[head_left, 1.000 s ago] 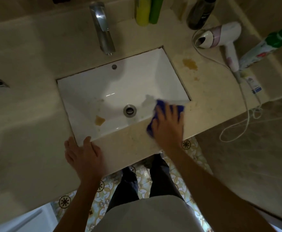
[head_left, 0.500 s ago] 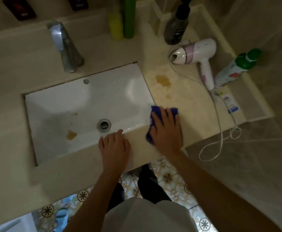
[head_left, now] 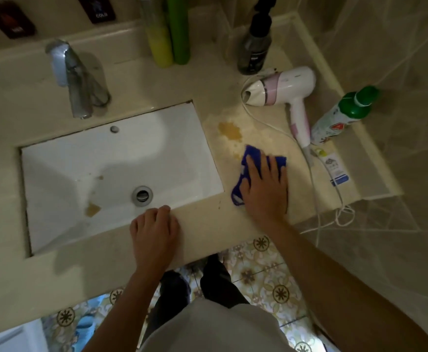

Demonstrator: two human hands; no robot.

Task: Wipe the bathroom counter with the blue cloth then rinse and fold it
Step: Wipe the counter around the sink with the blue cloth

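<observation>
My right hand (head_left: 265,189), fingers spread flat, presses the blue cloth (head_left: 252,158) onto the counter (head_left: 256,118) just right of the sink (head_left: 116,158), near the front edge and below a brown stain (head_left: 230,130). My left hand (head_left: 154,231), fingers curled and empty, rests on the counter's front edge.

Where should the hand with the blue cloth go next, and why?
Probably forward, away from the body, onto the brown stain. The right hand presses the blue cloth flat on the counter just short of that stain, which looks unwiped. The left hand rests on the counter's front edge, so it seems only to steady.
</observation>
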